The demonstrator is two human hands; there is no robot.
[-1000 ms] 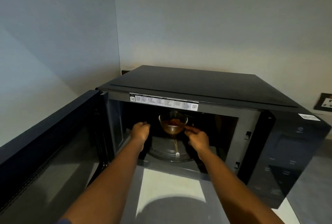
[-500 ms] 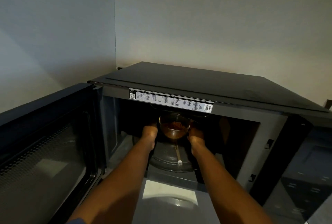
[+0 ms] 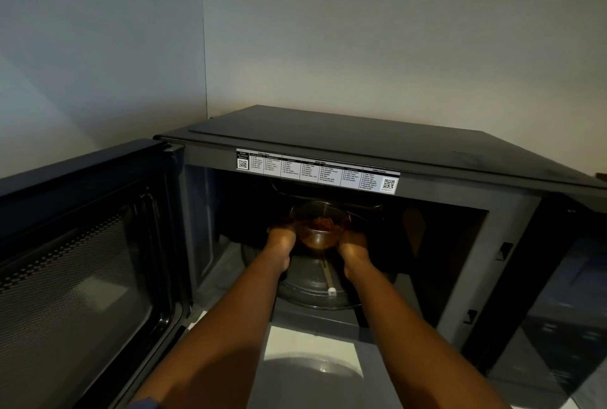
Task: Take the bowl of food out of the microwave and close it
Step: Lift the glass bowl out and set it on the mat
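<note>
Both hands are in the cavity now. A second ago they were only reaching at the mouth of the oven; now the left hand point(image 3: 280, 241) and the right hand point(image 3: 354, 242) press against opposite sides of the bowl point(image 3: 320, 228), fingers curled round its wall and out of sight behind it. That reads as a two-handed clasp, so the reach is done and the lift-out is the step in hand. Whether the bowl has cleared the turntable point(image 3: 315, 287) I cannot tell; its base hangs close over the glass plate just below the wrists.

The bowl itself is small, round and clear, brownish in this dim light, with a reddish heap of food showing through the rim. It sits between the two hands, deep in the microwave point(image 3: 361, 142), just under the sticker strip point(image 3: 317, 170) on the upper frame.

The door point(image 3: 78, 264) stands swung wide beyond the left forearm. Closing it comes later; it calls for a free hand once the bowl is out.
</note>
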